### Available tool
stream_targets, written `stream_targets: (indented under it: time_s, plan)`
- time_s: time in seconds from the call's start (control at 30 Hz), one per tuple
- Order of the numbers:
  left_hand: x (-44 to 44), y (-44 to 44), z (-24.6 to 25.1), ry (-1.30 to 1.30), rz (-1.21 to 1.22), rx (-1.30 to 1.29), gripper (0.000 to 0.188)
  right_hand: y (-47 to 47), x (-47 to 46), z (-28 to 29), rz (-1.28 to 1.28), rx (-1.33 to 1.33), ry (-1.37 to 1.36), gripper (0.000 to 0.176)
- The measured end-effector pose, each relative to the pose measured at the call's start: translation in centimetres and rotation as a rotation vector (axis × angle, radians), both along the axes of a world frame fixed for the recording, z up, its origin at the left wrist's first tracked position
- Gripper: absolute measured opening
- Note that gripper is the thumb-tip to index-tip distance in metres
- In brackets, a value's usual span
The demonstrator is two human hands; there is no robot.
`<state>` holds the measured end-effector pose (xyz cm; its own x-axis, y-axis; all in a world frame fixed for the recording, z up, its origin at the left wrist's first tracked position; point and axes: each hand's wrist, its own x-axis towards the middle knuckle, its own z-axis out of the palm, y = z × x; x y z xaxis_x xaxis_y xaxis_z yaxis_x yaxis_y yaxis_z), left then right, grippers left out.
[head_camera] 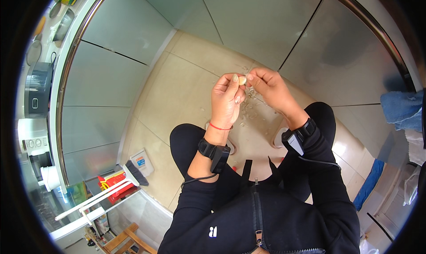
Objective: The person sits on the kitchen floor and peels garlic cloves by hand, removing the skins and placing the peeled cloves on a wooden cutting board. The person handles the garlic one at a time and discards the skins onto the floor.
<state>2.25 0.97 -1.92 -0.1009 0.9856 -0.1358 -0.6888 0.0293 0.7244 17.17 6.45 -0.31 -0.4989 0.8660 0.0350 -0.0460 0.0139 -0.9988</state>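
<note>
A small pale-yellow and white piece, probably a garlic clove (pixel 242 80), is between both hands. My left hand (pixel 229 92) grips it between thumb and fingers, with a red string on the wrist. From the right, the thumb and forefinger of my right hand (pixel 268 86) pinch together at its edge; whether they hold a bit of skin I cannot tell. Thin pale peelings (pixel 248 109) lie scattered on the tiled floor below the hands, between the feet.
Grey-green cabinet doors (pixel 96 74) stand at the left and ahead. A broom (pixel 136 174) and a dustpan (pixel 142 161) are at the lower left, near a red package (pixel 116 184) and a wooden stool (pixel 124 239). A blue towel (pixel 401 109) hangs at the right.
</note>
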Motion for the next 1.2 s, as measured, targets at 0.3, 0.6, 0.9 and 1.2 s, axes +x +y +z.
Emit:
stream_targets:
  time_s: [0.3,0.6,0.9,1.2]
  plan:
    - [0.6,0.1,0.2,0.412,0.113,0.044,0.016,0.6,1.0,0.6,-0.087,0.119,-0.264,0.02]
    - [0.5,-0.1,0.2,0.165,0.047,-0.004,0.015,0.5,0.5,-0.7,-0.092,0.149,-0.169,0.019]
    - [-0.2,0.3,-0.2,-0.035,0.079,0.002,0.021,-0.4,-0.8,-0.8,-0.246,0.022,-0.062,0.022]
    - [-0.7,0.3,-0.3,-0.198,-0.056,-0.069,0.023,1.1,1.2,-0.3,-0.276,0.33,-0.526,0.018]
